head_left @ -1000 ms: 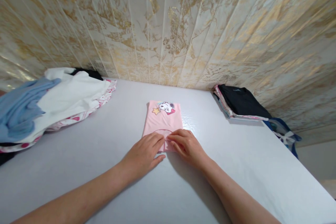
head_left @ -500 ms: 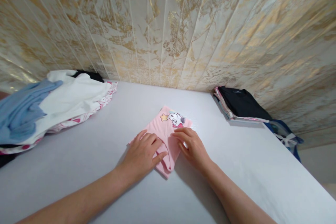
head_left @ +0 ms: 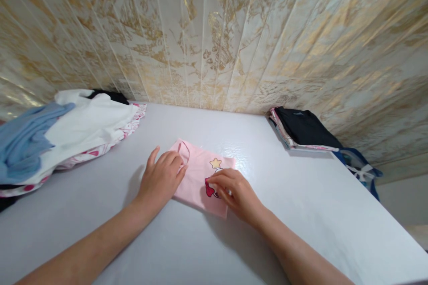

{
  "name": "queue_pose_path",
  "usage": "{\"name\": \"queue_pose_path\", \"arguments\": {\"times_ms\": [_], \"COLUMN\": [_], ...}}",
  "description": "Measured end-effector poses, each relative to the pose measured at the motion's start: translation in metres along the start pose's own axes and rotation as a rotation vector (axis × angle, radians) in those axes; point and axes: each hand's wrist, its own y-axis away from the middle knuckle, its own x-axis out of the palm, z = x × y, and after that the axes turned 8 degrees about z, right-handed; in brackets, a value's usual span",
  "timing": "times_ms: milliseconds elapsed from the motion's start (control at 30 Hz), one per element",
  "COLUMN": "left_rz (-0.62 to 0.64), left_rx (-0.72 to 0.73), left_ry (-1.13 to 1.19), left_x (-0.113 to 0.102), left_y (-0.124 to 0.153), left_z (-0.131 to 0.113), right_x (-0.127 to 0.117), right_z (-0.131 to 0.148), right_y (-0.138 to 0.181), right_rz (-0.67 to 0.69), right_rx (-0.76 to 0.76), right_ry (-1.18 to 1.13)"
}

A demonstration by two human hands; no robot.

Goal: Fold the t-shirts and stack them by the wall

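A small pink T-shirt (head_left: 195, 173), folded into a rough rectangle, lies on the white table in front of me. It carries a yellow star and a cartoon print, partly covered by my fingers. My left hand (head_left: 163, 171) rests over its left end by the neckline, fingers spread. Over the print at the right end is my right hand (head_left: 236, 191), its fingers bent and a gap showing beside the thumb. No cloth is visibly pinched in it, and whether its fingertips touch the shirt is hard to see.
On the left lies a loose heap of clothes, with a white garment (head_left: 83, 122) and a blue garment (head_left: 30, 138) on top. A folded stack topped by a black garment (head_left: 306, 129) sits at the back right. Beside it a blue bag (head_left: 361, 169) hangs past the table (head_left: 160, 249) edge.
The pink T-shirt has turned, its neckline now to the left and its print to the right. My left hand has moved left and up; my right hand has shifted slightly left and down.
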Motion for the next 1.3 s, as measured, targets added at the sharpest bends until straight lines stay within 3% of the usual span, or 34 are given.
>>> {"name": "queue_pose_path", "arguments": {"times_ms": [67,200,367,500,633,733,900,1000,1133,1300], "left_rz": [0.02,0.147,0.218,0.206,0.197,0.129,0.039,0.067,0.106,0.07], "left_rx": [0.083,0.289,0.3,0.332,0.369,0.257,-0.17,-0.314,-0.374,-0.292], "left_ry": [0.104,0.31,0.389,0.417,0.388,0.234,-0.113,-0.047,0.221,0.334], "left_x": [0.005,0.024,0.034,0.032,0.03,0.023,0.01,0.01,0.014,0.023], "left_y": [0.004,0.013,0.016,0.013,0.01,0.007,-0.004,-0.008,-0.007,-0.009], "left_z": [-0.009,-0.028,-0.029,-0.024,-0.017,-0.008,0.017,0.035,0.045,0.04], "right_x": [0.0,-0.002,-0.005,-0.007,-0.01,-0.012,-0.004,0.003,0.011,0.022], "right_z": [-0.016,-0.035,-0.051,-0.065,-0.062,-0.047,-0.011,0.001,0.003,-0.003], "right_y": [-0.001,-0.002,-0.004,-0.005,-0.005,-0.003,0.003,0.003,0.001,-0.003], "right_rz": [-0.075,-0.058,-0.139,-0.137,-0.136,-0.075,0.133,0.163,0.127,0.1], "right_rx": [0.114,0.278,0.409,0.372,0.349,0.404,0.328,0.262,0.21,0.16], "right_ry": [0.108,0.251,0.301,0.247,0.193,0.121,0.067,0.037,-0.02,0.128]}}
